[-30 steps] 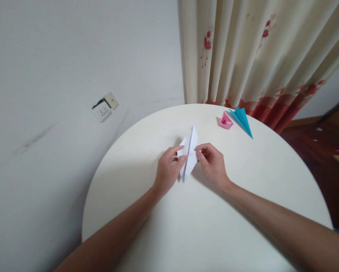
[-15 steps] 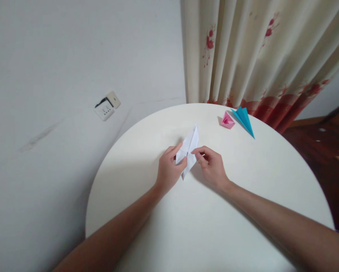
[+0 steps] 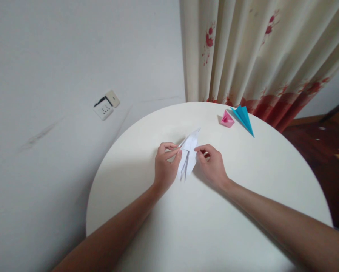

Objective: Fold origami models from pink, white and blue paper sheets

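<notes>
While both hands (image 3: 189, 166) pinch, white folded paper (image 3: 188, 154) upright

Round white tabletop (image 3: 243, 211) bearing a folded white paper (image 3: 188, 153), a pink paper figure (image 3: 227, 119) and a blue paper dart (image 3: 243, 118).

Both forearms come in from 6 o'clock, angling toward each other. Left hand (image 3: 165, 166) sits at 9, right hand (image 3: 211, 164) at 3, fingers curled and pinched, thumbs facing inward.
</notes>
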